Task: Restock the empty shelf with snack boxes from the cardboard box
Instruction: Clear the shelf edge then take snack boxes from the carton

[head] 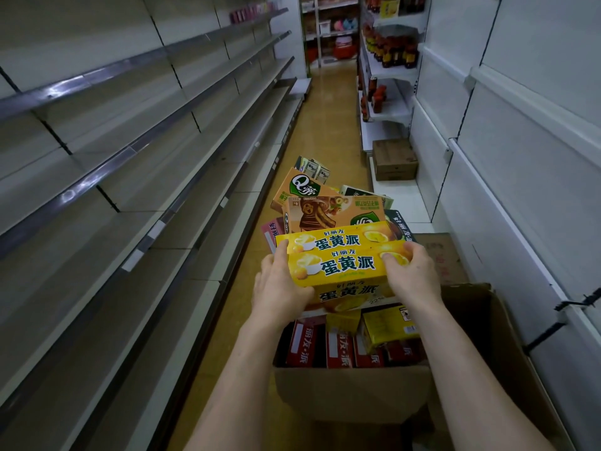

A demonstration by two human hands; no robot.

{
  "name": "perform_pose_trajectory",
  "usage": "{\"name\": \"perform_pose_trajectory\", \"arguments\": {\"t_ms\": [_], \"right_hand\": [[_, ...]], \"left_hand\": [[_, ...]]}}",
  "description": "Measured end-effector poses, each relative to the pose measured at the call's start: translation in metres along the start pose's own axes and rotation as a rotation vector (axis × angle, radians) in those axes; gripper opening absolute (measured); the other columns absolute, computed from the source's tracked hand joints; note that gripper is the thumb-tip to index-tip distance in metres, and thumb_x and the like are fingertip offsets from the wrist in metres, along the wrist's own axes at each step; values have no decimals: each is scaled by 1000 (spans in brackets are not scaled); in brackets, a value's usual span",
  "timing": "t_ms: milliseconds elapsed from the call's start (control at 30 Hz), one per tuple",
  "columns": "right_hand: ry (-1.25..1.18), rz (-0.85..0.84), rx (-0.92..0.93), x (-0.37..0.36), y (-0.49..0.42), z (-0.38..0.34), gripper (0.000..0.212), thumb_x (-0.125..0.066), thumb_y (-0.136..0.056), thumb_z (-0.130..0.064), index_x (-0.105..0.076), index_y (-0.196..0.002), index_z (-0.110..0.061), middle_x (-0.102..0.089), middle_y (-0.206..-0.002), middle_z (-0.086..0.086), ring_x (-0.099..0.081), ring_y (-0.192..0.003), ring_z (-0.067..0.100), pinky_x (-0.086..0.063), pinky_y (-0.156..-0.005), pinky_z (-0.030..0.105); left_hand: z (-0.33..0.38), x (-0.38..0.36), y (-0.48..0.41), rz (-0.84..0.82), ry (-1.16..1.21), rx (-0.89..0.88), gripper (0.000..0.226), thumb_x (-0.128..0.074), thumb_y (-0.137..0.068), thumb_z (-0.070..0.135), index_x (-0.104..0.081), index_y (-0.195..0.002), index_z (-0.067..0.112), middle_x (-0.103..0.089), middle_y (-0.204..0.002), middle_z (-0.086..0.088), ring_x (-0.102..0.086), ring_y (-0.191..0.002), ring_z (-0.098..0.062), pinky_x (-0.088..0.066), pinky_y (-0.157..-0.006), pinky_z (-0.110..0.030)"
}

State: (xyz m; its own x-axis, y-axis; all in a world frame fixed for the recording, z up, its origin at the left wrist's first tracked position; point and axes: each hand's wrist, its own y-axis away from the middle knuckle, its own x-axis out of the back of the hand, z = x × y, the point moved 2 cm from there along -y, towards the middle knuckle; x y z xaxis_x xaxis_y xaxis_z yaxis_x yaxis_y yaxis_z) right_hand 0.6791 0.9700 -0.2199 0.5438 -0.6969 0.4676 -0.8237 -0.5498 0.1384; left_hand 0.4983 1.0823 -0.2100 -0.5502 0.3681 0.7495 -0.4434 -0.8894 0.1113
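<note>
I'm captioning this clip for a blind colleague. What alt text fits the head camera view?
A left hand and a right hand grip a stack of yellow snack boxes above an open cardboard box holding red boxes in a narrow shop aisle. Empty shelves line the left side.

The yellow rectangular card snack boxes (344, 265) have a smooth, glossy printed skin that catches the light, and the dark red card boxes (338, 351) below them share that sheen. The brown corrugated cardboard box (354, 392) holding the red ones is matt and slightly fibrous, its flap edges raw. The long pale painted metal shelves (65, 304) look smooth and dull, fronted by shinier grey strips (74, 80), while the tan hard floor (328, 109) is polished and reflective.
</note>
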Motion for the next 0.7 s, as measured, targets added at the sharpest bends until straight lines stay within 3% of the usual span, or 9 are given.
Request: {"name": "perform_pose_trajectory", "arguments": {"t_ms": [100,200,367,500,600,700], "right_hand": [[-27,40,7,9,3,-3,51,-55,-93,-34,-41,-140,-18,-50,-131,7,-50,-117,27,-47,-95,48],[-111,87,34,20,5,-13,49,-54,-93,-40,-42,-137,-22,-51,-122,1,-52,-116,28,-49,-93,53],[-286,103,105,37,10,-36,49,-56,-93,-44,-43,-136,-24,-49,-113,-4,-59,-101,19,-54,-79,39],[-369,40,167,47,13,-51,44,-61,-90,-46,-50,-127,-25,-59,-115,-1,-66,-94,21,-58,-77,42],[-332,-136,166,49,13,-59,33,-58,-89,-52,-57,-102,-22,-68,-94,3,-70,-69,13,-54,-55,25],[-328,-273,169,48,14,-73,43,-54,-89,-55,-63,-94,-13,-68,-73,2,-64,-46,4,-44,-40,13]], "left_hand": [[7,12,5,17,125,-56,107,-81,-70,22,-14,-152,35,-35,-146,-1,-39,-130,-24,-45,-102,-50],[19,30,13,27,441,-81,101,-84,-71,19,-21,-149,33,-41,-133,2,-50,-118,-21,-56,-87,-40],[30,54,22,63,833,-11,95,-79,-65,30,-27,-145,32,-50,-114,0,-65,-90,-20,-56,-56,-24],[31,69,26,59,1004,64,101,-81,-55,29,-32,-144,32,-54,-118,-11,-72,-77,-27,-57,-52,-32],[34,83,23,85,1019,64,100,-82,-56,27,-33,-144,31,-52,-123,-12,-73,-68,-24,-56,-50,-31],[37,100,19,121,1023,47,102,-81,-56,28,-32,-145,27,-53,-124,-14,-73,-65,-20,-56,-50,-32]]}}
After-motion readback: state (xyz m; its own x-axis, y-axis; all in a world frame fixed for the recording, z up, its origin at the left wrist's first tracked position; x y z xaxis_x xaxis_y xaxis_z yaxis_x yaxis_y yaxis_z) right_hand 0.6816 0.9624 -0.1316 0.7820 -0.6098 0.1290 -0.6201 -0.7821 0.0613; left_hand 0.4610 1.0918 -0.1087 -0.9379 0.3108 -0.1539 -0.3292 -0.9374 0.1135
